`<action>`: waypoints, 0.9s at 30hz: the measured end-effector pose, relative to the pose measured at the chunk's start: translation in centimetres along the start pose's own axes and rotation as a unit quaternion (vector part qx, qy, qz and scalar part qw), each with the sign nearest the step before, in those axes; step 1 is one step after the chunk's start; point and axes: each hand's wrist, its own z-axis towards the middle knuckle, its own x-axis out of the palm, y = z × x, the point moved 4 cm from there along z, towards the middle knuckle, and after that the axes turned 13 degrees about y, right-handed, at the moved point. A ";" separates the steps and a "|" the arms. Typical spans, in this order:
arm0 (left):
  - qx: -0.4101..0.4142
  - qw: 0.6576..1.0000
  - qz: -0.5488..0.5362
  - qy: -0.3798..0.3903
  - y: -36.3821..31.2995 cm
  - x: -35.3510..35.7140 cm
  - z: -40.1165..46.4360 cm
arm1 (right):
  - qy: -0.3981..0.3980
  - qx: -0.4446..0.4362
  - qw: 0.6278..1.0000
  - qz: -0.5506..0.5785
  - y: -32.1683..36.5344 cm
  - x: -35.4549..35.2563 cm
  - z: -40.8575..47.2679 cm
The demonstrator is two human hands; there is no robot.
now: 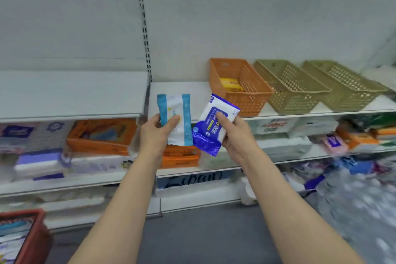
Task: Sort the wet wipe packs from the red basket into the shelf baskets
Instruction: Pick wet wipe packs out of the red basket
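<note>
My left hand (155,133) grips a white wipe pack with light blue side stripes (177,113), held upright in front of the shelf edge. Beside it my right hand (236,135) holds a white and dark blue alcohol wipes pack (211,128), tilted, with my thumb across its front. On the shelf behind stand an orange basket (246,96) with a yellow pack (230,84) inside and two olive green baskets (293,92) (345,90); I cannot see anything in them. The red basket (32,240) sits at the bottom left on the floor with several packs inside.
The white shelf board (70,92) runs left of the baskets at chest height. Lower shelves hold tissue packs and orange boxes (100,135). Plastic-wrapped goods (360,191) pile up at the lower right. Grey floor lies below.
</note>
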 end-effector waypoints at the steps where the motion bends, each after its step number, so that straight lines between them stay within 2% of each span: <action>1: 0.006 1.000 -0.005 0.008 -0.4 2.3 0.5 | 0.000 -0.004 1.000 -0.005 1.3 -2.0 -0.1; 7: 0.020 0.999 0.006 0.048 -2.0 12.5 3.7 | 0.015 -0.014 1.000 -0.015 7.0 -10.8 0.0; 17: 0.026 0.993 0.001 0.117 -4.3 23.4 16.6 | -0.080 -0.087 0.993 -0.026 16.0 -21.3 7.2; 23: 0.036 0.987 0.022 0.153 -5.1 29.3 24.7 | -0.118 -0.069 0.984 -0.117 21.8 -28.1 13.7; 27: 0.011 0.989 0.018 0.144 -4.5 31.4 28.5 | -0.126 -0.010 0.970 -0.209 23.5 -32.1 17.6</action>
